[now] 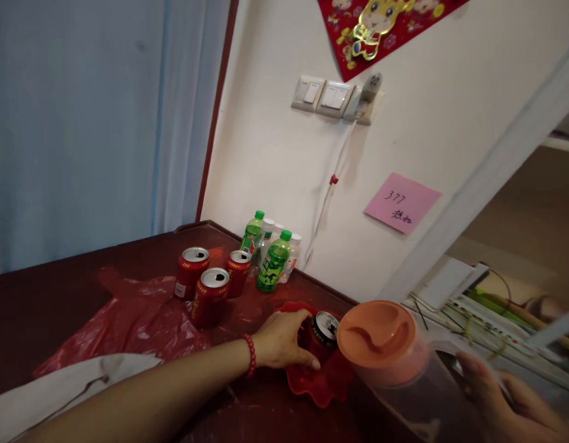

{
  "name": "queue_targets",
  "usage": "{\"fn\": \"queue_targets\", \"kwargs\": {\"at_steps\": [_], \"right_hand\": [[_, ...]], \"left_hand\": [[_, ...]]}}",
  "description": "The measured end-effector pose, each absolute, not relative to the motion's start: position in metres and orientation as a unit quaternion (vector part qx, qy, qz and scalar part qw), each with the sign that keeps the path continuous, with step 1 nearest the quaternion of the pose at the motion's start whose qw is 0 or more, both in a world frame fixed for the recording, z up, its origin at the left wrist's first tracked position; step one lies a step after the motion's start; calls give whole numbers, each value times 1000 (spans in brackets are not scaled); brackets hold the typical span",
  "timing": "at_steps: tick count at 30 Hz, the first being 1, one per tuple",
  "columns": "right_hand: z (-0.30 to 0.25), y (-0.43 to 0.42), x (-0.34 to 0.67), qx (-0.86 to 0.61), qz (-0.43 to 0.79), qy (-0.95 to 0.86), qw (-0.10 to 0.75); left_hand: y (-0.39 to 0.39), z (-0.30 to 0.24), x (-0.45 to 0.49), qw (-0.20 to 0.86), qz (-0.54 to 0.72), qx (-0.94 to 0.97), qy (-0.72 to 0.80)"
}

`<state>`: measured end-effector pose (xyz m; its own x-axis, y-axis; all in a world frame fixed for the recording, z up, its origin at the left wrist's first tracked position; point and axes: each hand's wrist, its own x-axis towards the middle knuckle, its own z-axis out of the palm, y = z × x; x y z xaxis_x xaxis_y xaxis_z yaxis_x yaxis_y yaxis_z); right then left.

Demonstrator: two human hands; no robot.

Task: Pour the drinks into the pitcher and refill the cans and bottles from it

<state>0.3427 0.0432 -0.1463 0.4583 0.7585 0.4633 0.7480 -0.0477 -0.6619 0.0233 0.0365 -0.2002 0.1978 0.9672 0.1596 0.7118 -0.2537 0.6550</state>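
Note:
My left hand [284, 339], with a red bead bracelet at the wrist, curls its fingers and thumb around a red drink can [322, 335]. The can leans slightly within a red scalloped dish [307, 389]. At the lower right, my right hand [501, 394] grips the handle of a clear plastic pitcher [417, 394]. An orange lid [376, 335] covers the pitcher, and its edge comes close to the can. Motion blurs my right hand and the pitcher's body. Left of the dish stand three opened red cans, the nearest being this can [210, 300].
Behind the cans are green-capped bottles [274, 266] and several white-capped ones. A crumpled red plastic bag [141, 314] and a white sheet [58, 387] lie on the dark red table [30, 307]. Wall sockets [333, 97] hold a plugged white cord. Shelves with cables stand right.

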Motion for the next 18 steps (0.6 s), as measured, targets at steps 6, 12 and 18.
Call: {"fn": "queue_targets", "kwargs": {"at_steps": [6, 12, 18], "right_hand": [[-128, 35, 316, -681, 104, -479, 544], [-139, 49, 316, -546, 227, -368, 718], [-152, 66, 319, -453, 245, -314, 798]], "left_hand": [[38, -199, 24, 271, 304, 731, 548], [44, -201, 25, 271, 302, 733, 546], [45, -195, 27, 298, 325, 727, 526]]}}
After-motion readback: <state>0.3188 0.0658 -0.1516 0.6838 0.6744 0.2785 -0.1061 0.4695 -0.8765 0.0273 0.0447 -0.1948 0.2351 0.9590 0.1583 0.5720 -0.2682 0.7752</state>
